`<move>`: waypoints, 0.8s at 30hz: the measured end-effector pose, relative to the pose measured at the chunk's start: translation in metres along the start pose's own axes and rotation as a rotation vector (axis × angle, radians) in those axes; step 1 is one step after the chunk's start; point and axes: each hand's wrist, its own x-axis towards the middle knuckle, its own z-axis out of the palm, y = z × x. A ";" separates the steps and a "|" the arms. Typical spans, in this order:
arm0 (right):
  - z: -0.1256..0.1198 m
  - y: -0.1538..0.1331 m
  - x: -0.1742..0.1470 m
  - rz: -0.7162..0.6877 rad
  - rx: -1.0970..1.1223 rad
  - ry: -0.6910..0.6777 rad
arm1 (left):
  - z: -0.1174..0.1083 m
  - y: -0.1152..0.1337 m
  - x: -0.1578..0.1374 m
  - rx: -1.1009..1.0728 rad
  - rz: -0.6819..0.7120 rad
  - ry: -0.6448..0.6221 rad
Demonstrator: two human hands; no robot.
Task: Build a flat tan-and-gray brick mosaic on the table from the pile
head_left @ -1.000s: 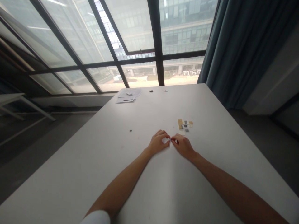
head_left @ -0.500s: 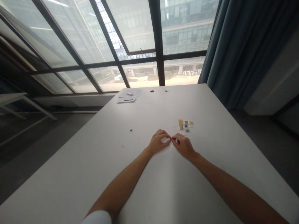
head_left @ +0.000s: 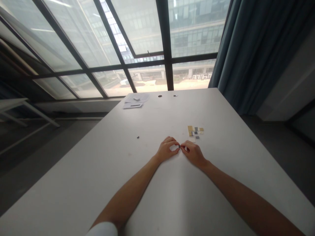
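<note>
Thumb and forefinger of my left hand pinch a tiny dark grey piece, too small to name. From the other side my right hand meets it, its fingertips pressed together at the piece. Whether the right fingers hold a separate part cannot be made out. Just beyond my right hand lie several small yellow, grey, black and pale pieces grouped in rows on the white table. A small dark piece sits alone to the left of my left hand.
Papers with a dark pen-like strip and a small white object lie at the far left corner. Near the far edge are a dark round spot and a small black-and-white item. Windows stand behind; a blue curtain hangs at right.
Both hands stay together around the tiny piece, with hardly any visible movement. The pieces on the table lie as before.
</note>
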 end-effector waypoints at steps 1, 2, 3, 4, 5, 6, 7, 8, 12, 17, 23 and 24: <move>0.000 0.000 0.000 -0.005 0.004 0.005 | 0.000 0.000 0.000 -0.003 0.007 0.004; 0.000 0.000 0.000 -0.011 0.008 0.012 | 0.001 -0.001 0.000 -0.005 0.016 0.009; 0.000 0.000 0.000 -0.019 0.012 0.018 | 0.001 -0.001 0.000 -0.009 0.024 0.014; 0.000 0.000 0.000 -0.027 0.016 0.023 | 0.002 -0.002 0.000 -0.012 0.031 0.018; 0.000 0.001 0.000 -0.033 0.019 0.028 | 0.002 -0.002 0.000 -0.014 0.037 0.021; 0.001 0.001 0.000 -0.039 0.021 0.032 | 0.002 -0.003 0.000 -0.015 0.042 0.022; 0.001 0.001 0.000 -0.043 0.023 0.034 | 0.002 -0.003 0.000 -0.016 0.044 0.023; 0.001 0.002 0.000 -0.045 0.023 0.037 | 0.002 -0.003 0.000 -0.017 0.045 0.023; 0.001 0.001 0.000 -0.055 0.020 0.043 | 0.001 -0.002 0.000 -0.023 0.048 0.026; 0.001 0.002 0.001 -0.058 0.028 0.048 | 0.001 -0.002 0.000 -0.027 0.047 0.036; 0.001 0.002 0.000 -0.053 0.032 0.043 | 0.003 -0.003 0.000 -0.016 0.048 0.039; 0.000 0.002 0.000 -0.052 0.034 0.044 | 0.003 -0.003 0.000 -0.015 0.049 0.039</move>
